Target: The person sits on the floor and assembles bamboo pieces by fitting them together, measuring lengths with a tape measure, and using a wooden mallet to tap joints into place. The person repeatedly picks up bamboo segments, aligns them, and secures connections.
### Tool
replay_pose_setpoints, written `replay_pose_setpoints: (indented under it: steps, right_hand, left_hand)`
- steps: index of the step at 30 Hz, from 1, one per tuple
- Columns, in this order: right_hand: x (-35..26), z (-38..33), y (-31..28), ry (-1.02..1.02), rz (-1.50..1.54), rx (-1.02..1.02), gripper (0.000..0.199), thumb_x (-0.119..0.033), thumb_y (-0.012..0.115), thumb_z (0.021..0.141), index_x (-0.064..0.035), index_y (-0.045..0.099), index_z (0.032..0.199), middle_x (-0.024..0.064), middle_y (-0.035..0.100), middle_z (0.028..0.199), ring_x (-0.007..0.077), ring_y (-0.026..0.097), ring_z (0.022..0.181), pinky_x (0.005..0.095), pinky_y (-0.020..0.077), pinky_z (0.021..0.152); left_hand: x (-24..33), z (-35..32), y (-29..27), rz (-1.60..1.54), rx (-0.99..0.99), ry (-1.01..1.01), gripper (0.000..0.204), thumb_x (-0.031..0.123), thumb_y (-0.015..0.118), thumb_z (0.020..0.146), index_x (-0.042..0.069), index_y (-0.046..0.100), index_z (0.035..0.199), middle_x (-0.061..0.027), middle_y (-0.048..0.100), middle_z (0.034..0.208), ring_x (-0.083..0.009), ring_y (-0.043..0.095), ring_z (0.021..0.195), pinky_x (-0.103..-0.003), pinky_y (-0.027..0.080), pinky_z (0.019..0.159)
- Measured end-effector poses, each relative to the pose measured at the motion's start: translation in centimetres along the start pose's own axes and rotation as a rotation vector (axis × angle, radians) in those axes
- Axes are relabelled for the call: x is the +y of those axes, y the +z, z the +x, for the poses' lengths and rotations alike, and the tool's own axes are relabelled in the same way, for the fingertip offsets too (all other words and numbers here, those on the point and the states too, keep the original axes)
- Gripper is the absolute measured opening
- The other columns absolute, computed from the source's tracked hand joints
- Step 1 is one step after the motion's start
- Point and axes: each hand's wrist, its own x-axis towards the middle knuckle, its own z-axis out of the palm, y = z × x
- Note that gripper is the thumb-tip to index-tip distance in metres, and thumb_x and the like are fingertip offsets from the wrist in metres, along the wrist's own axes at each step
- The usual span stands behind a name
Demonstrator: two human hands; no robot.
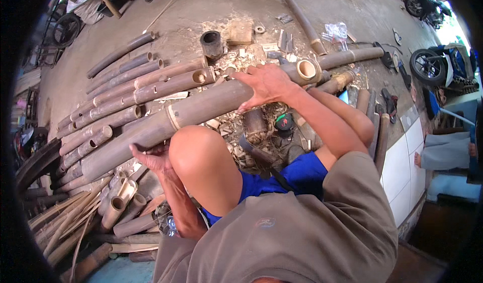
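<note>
A thick brown bamboo pole (214,104) lies slantwise in front of my knees, its right part higher in the picture. Near its right end is a round, pale-edged opening (306,70). My right hand (266,85) is wrapped over the pole just left of this opening, fingers spread across the top. Lower down, my left hand (155,159) holds the pole from its near side, thumb sticking out and the other fingers partly hidden beneath. Between my legs, a black and green round thing (284,122) lies among wood chips.
Several bamboo tubes with cut holes (151,92) lie at the left. Split bamboo strips (65,222) are piled at lower left. A short dark bamboo cup (212,45) stands beyond the pole. Sandals (389,101), a motorbike wheel (427,67) and another person's leg (443,149) are at the right.
</note>
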Motion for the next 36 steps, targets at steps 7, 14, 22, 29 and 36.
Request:
replay_pose_setpoints:
  steps: [7,14,22,29,36]
  right_hand:
    - [0.8,4.3,-5.0,-0.106,-0.144,-0.108,0.095,-0.092,0.066,0.066,-0.0076,0.063,0.109,0.0180,0.068,0.088,0.0383,0.072,0.080,0.0484,0.0583,0.069]
    - [-2.7,6.2,-17.6,-0.208,-0.199,0.210,0.091,-0.087,0.071,0.068,-0.0058,0.068,0.109,0.0179,0.071,0.092,0.0391,0.073,0.084,0.0508,0.0570,0.069]
    - [5.2,8.7,0.6,0.067,-0.021,-0.141,0.093,-0.088,0.038,0.090,-0.0041,0.076,0.090,0.0224,0.073,0.081,0.0414,0.073,0.082,0.0531,0.0577,0.075]
    - [2.7,8.8,-4.0,0.071,-0.065,-0.148,0.096,-0.091,0.036,0.088,-0.0030,0.077,0.084,0.0246,0.071,0.076,0.0403,0.074,0.076,0.0524,0.0582,0.070]
    - [-1.3,8.2,-11.6,0.109,-0.061,0.032,0.096,-0.091,0.042,0.085,-0.0021,0.078,0.080,0.0223,0.074,0.078,0.0394,0.075,0.081,0.0499,0.0594,0.072]
  left_hand:
    - [3.3,3.8,-2.3,-0.101,-0.066,0.147,0.092,0.068,0.074,0.081,0.010,0.049,0.147,-0.0151,0.057,0.146,-0.0373,0.054,0.135,-0.065,0.042,0.114]
    - [6.8,2.3,1.4,-0.096,-0.006,0.285,0.090,0.069,0.071,0.084,0.008,0.049,0.148,-0.0157,0.055,0.147,-0.0363,0.053,0.136,-0.063,0.042,0.115]
    - [-1.6,4.3,-3.5,-0.043,0.165,-0.066,0.088,0.069,0.071,0.083,0.012,0.049,0.147,-0.0139,0.056,0.145,-0.0359,0.054,0.133,-0.063,0.045,0.110]
    - [-0.4,2.8,-3.6,-0.096,0.174,0.012,0.088,0.069,0.069,0.085,0.011,0.049,0.148,-0.0149,0.055,0.147,-0.0366,0.054,0.135,-0.062,0.044,0.114]
    - [3.6,1.5,-0.8,-0.127,0.181,0.118,0.087,0.069,0.066,0.088,0.011,0.047,0.150,-0.0152,0.055,0.148,-0.0368,0.053,0.135,-0.061,0.043,0.115]
